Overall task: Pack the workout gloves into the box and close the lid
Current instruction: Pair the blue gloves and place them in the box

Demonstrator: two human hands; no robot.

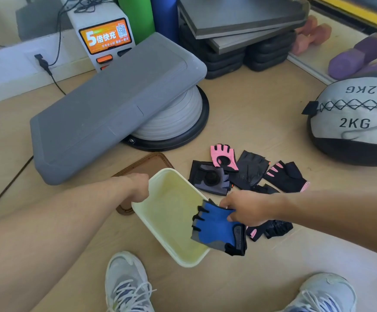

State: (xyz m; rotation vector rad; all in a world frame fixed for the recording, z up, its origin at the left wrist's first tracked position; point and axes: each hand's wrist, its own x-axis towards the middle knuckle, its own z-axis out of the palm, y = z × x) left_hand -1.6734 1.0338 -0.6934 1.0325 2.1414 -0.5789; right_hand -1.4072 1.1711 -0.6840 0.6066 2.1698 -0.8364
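Several gloves are not yet packed, so most of the task lies ahead. The largest thing in play is the pale yellow box (171, 212), on the floor between the person's arms with nothing inside it that I can see. The left hand (138, 188) holds its far-left rim, fingers curled over the edge and mostly hidden behind it. If that grip tips or drags the box while a glove goes in, the box could slide off the brown lid (147, 164) that lies partly beneath it — and the lid would then have to be freed before it can close anything.

Next in size is the loose pile of gloves (248, 170) just beyond the box's right side: a grey and black one, a pink one, black ones with pink trim, some overlapping. Picking from an overlapped heap may drag a neighbour along or scatter them toward the 2KG ball (354, 118).

Smaller is the blue glove (216, 228), pinched near its upper edge by the right hand (250, 208) and hanging across the box's right rim, part over the interior and part outside. Let go here, it would likely drape on the rim or fall to the floor — the hand needs to travel further over the box first. A black and pink glove (270, 229) lies just beneath that hand.
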